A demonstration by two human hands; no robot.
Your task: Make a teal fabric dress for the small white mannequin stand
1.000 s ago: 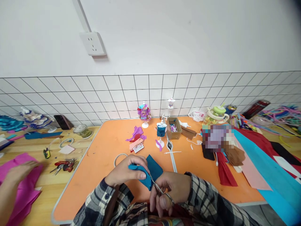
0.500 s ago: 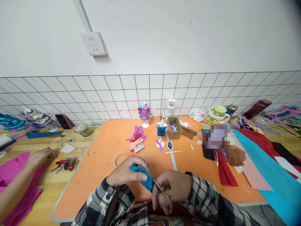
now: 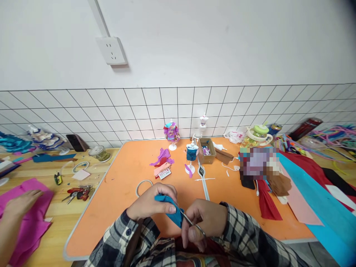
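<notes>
My left hand pinches a folded piece of teal crepe paper just above the near edge of the orange table. My right hand is closed round the handles of small metal scissors. Their blades point up and left into the teal paper. Both hands meet at the lower middle of the view, with plaid sleeves below them.
A white tape ring lies just beyond my left hand. Small dress forms, a cardboard box, paper scraps and a kettle stand farther back. Blue and red sheets cover the right. Another person's hand rests on pink paper at left.
The teal paper has been drawn together and now shows smaller between my hands. The other person's hand reached toward the keys, then came back onto the pink paper.
</notes>
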